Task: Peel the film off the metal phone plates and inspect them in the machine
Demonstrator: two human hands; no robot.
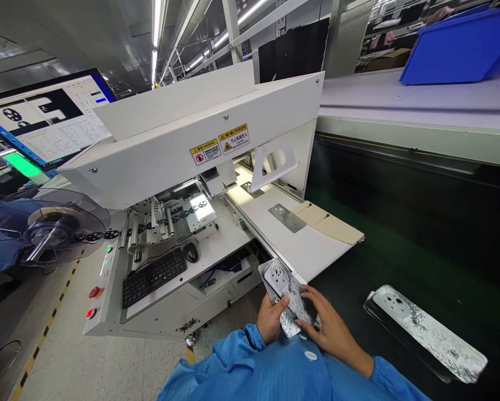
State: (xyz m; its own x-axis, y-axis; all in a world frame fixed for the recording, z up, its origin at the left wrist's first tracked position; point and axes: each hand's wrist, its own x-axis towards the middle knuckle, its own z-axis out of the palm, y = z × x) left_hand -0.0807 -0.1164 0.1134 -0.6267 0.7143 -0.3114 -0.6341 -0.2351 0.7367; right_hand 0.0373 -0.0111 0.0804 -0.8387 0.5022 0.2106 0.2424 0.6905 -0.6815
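Close to my body, my left hand (271, 318) grips a small stack of phone back panels (280, 277), its thumb pressed on the top one. The panels are silvery with round camera holes, and they lie fanned, not squarely aligned. My right hand (331, 329) holds the same stack by its right side, fingers on the edge and thumb at the lower end. A similar panel (281, 216) lies flat on the white machine tray (294, 248) beyond my hands. Farther in, another panel (250, 188) sits under the machine's lit opening.
A pile of panels (431, 334) rests on the dark belt (383, 245) at right. The white machine (170, 150) carries a film reel (52, 234), keyboard (153, 277), mouse (190, 252) and red buttons (94, 292). A monitor (45, 117) stands left; a blue bin (459, 47) sits on the shelf.
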